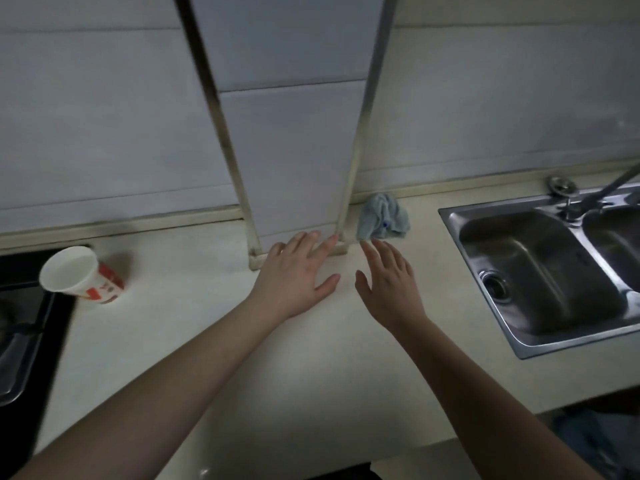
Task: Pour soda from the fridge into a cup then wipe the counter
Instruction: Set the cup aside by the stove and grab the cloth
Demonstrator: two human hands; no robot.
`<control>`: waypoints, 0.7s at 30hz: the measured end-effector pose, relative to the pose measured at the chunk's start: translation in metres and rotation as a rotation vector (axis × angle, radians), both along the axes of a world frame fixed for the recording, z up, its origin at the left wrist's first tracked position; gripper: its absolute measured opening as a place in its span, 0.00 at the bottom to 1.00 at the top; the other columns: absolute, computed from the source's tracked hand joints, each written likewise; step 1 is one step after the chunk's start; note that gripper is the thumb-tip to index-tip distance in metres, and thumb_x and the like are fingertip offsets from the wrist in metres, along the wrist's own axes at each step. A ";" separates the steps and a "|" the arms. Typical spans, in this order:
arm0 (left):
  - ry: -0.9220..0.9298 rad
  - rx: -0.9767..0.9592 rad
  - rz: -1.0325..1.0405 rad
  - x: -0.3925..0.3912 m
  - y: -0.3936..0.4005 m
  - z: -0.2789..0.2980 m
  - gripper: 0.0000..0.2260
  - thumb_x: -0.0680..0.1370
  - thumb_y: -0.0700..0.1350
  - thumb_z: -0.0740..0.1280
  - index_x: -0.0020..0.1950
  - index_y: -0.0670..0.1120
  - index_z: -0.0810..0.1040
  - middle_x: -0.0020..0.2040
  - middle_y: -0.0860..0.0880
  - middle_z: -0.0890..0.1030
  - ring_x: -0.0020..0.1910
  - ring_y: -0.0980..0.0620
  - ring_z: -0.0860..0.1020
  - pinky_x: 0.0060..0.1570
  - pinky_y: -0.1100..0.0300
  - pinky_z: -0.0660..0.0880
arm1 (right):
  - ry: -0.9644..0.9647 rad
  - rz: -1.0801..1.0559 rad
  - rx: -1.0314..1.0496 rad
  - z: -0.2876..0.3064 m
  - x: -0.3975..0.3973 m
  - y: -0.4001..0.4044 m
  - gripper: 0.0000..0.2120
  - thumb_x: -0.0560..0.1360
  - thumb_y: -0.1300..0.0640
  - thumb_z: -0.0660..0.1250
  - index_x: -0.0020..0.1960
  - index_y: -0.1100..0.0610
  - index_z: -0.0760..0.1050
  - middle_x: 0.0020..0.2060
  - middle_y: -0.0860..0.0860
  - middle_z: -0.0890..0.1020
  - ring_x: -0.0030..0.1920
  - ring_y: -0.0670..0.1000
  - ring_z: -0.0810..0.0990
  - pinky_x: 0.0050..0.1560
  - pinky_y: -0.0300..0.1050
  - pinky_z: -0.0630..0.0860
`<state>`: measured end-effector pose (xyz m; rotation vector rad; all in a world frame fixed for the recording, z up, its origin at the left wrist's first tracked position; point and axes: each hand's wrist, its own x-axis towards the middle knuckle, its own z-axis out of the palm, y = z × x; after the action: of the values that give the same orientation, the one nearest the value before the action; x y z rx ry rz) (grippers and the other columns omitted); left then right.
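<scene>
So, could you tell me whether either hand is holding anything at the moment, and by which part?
Nothing is held: the left hand and right hand are both open and empty.

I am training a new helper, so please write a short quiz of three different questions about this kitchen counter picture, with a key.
1. True or false: the paper cup stands on the counter left of both hands.
2. Which hand is nearer the blue cloth? A) left hand B) right hand
3. Fill in: the cloth lies between the wall column and the ____.

Key
1. True. It is upright, near the black stove.
2. B. Its fingertips almost reach the cloth, and both hands are open and hold nothing.
3. sink.
</scene>
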<state>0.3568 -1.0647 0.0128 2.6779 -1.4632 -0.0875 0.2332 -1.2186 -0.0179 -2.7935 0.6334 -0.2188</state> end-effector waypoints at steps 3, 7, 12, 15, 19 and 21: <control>0.014 0.018 0.006 -0.008 -0.020 -0.010 0.32 0.77 0.65 0.45 0.78 0.54 0.57 0.75 0.47 0.66 0.73 0.46 0.65 0.64 0.47 0.67 | 0.008 -0.002 0.016 -0.010 -0.002 -0.028 0.27 0.80 0.48 0.57 0.76 0.54 0.57 0.74 0.55 0.63 0.75 0.55 0.58 0.74 0.54 0.58; 0.067 0.030 0.038 -0.015 -0.032 -0.031 0.30 0.79 0.63 0.49 0.79 0.54 0.53 0.77 0.47 0.62 0.75 0.45 0.62 0.68 0.47 0.64 | 0.061 -0.008 0.060 -0.026 0.008 -0.063 0.28 0.80 0.48 0.57 0.76 0.54 0.55 0.74 0.55 0.62 0.74 0.56 0.59 0.73 0.54 0.58; 0.145 0.100 0.134 -0.024 -0.041 -0.054 0.32 0.78 0.65 0.45 0.80 0.54 0.50 0.80 0.47 0.57 0.78 0.45 0.58 0.72 0.48 0.60 | 0.143 -0.021 0.088 -0.052 0.039 -0.109 0.29 0.80 0.46 0.56 0.77 0.52 0.51 0.76 0.56 0.58 0.75 0.58 0.55 0.73 0.56 0.56; 0.153 0.090 0.172 -0.020 -0.042 -0.061 0.33 0.76 0.64 0.47 0.79 0.52 0.57 0.77 0.45 0.63 0.75 0.43 0.64 0.68 0.46 0.66 | 0.148 -0.053 0.103 -0.064 0.065 -0.131 0.31 0.79 0.46 0.57 0.78 0.51 0.48 0.77 0.57 0.51 0.76 0.60 0.47 0.74 0.59 0.50; 0.117 0.098 0.243 -0.009 -0.032 -0.063 0.33 0.77 0.64 0.47 0.78 0.51 0.59 0.77 0.44 0.64 0.74 0.43 0.65 0.67 0.45 0.67 | 0.212 -0.076 0.134 -0.081 0.104 -0.160 0.29 0.80 0.46 0.55 0.77 0.49 0.49 0.77 0.57 0.46 0.76 0.61 0.43 0.74 0.60 0.47; 0.104 0.107 0.279 -0.008 -0.026 -0.062 0.32 0.77 0.64 0.48 0.78 0.51 0.60 0.77 0.44 0.65 0.74 0.43 0.66 0.66 0.45 0.68 | 0.275 -0.054 0.125 -0.094 0.118 -0.171 0.30 0.79 0.44 0.55 0.77 0.48 0.49 0.78 0.56 0.44 0.76 0.61 0.42 0.74 0.60 0.47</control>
<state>0.3488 -1.0905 -0.0491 2.8832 -1.0734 -0.2880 0.3512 -1.3896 -0.1115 -2.7087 0.7566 0.1927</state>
